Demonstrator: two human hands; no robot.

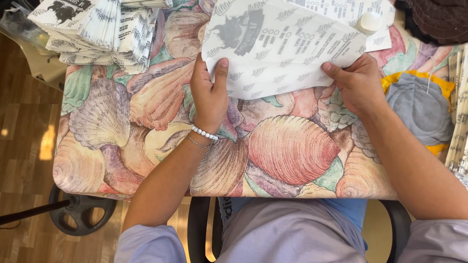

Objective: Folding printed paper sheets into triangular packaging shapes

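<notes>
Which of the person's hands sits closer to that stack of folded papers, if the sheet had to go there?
Left hand, probably: it grips the printed paper sheet on the stack's side. Right hand holds the far edge.

Small table [122,146] with a seashell cloth. On top: a big white printed paper [282,48], a pile of folded papers [97,29] in the far left corner, a grey and yellow cloth [424,104] at right.

Bright, even daylight fills the view; shadows under the hands stay soft; a warm glare patch [47,142] glints on the wooden floor [24,122] at left; focus is sharp, edges slightly bowed.
</notes>
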